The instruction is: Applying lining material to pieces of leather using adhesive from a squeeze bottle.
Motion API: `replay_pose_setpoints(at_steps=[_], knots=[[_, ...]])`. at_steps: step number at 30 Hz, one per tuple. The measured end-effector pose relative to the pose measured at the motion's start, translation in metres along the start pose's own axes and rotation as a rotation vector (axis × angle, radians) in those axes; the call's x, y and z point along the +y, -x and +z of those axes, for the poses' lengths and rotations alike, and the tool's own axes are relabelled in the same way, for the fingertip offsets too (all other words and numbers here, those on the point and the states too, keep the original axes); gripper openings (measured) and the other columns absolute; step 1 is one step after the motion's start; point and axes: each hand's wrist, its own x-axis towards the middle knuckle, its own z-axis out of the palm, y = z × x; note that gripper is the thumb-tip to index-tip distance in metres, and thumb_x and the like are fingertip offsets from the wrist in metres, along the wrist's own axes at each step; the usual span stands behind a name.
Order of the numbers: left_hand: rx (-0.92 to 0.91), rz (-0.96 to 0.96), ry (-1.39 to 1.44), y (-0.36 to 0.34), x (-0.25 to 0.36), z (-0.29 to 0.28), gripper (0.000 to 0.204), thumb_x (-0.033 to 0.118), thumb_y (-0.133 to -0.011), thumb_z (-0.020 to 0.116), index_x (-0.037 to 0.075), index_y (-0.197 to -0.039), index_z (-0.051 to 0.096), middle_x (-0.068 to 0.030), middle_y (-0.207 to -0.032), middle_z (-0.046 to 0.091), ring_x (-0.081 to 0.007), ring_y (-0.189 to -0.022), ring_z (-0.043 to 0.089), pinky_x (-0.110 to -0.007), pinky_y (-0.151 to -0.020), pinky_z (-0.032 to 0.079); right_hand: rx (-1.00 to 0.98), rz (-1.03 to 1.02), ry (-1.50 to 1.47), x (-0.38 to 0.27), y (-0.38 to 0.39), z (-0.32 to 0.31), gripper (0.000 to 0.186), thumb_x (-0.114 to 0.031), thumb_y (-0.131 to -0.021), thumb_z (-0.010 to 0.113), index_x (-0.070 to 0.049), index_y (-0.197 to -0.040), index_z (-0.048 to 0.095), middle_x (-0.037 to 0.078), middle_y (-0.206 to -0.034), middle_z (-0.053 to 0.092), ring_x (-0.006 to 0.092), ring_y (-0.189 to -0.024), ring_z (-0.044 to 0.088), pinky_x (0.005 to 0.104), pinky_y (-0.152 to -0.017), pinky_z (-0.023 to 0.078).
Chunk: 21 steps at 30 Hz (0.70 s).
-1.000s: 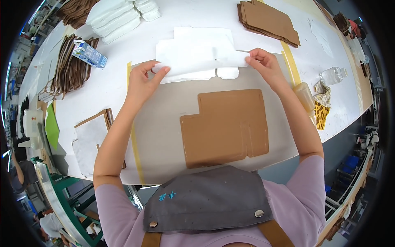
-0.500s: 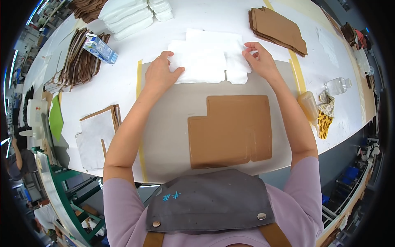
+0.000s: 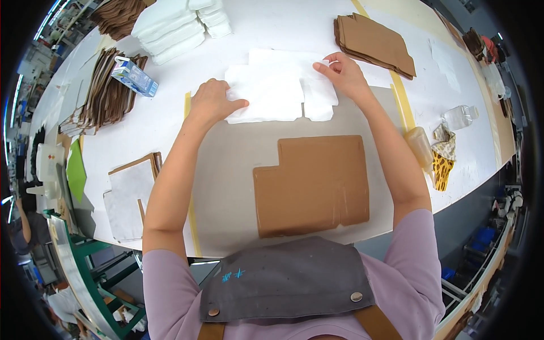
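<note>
A white, soft-looking padding sheet [image 3: 266, 90] with a stepped outline and a slit lies on a grey board, at its far edge. My left hand [image 3: 213, 106] rests at the sheet's left edge, thumb stretched out over it and apart from the bent fingers. At the far right corner my right hand [image 3: 344, 76] pinches the sheet's edge between thumb and fingers. Nearer to me, a flat brown leather-like panel [image 3: 311, 187] of similar stepped shape lies on the grey board [image 3: 224, 187].
Stacked white padding [image 3: 170, 31] and brown panels [image 3: 377, 45] stand at the back. On the left are a blue-white carton [image 3: 135, 77], upright brown pieces [image 3: 107, 85] and a white-topped panel [image 3: 130, 195]. A clear bottle [image 3: 460, 117], a yellowish bottle [image 3: 418, 146] and spotted cloth [image 3: 443, 164] lie right.
My right hand has shifted left and closed on the sheet's far right corner. My left hand stays by the left edge. The whole view has shifted slightly.
</note>
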Motion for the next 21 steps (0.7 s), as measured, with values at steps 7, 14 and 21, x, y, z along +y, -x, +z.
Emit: replay_pose_setpoints(at_steps=[7,14,21], knots=[[0.082,-0.004,0.389,-0.001,-0.016,0.012,0.037,0.032,-0.073,0.082,0.001,-0.087,0.068,-0.0096,-0.076,0.066,-0.0180,-0.067,0.061,-0.030,-0.063,0.048,-0.190,0.065,-0.132,0.027,0.017,-0.003,0.051,-0.038,-0.080,0.078,-0.002,-0.111,0.061,0.005,-0.081,0.064,0.0124,-0.077,0.059,0.0274,-0.068,0.047],[0.206,0.057,0.929,0.060,0.015,0.005,0.036,0.012,-0.085,0.073,0.002,-0.118,0.063,-0.0063,-0.088,0.070,-0.0078,-0.069,0.057,-0.024,-0.057,0.045,-0.101,0.103,-0.467,0.005,0.083,-0.027,0.032,-0.021,-0.089,0.069,-0.002,-0.112,0.058,0.003,-0.088,0.069,0.0075,-0.072,0.060,0.0231,-0.062,0.047],[0.038,0.202,0.965,0.182,0.027,0.039,0.032,0.000,-0.091,0.061,0.006,-0.122,0.066,-0.0054,-0.098,0.067,-0.0063,-0.082,0.055,-0.021,-0.070,0.043,-0.048,0.047,-0.633,-0.004,0.224,-0.041,0.064,0.001,-0.091,0.061,-0.009,-0.149,0.036,0.007,-0.099,0.071,0.0041,-0.076,0.059,0.0173,-0.063,0.045]])
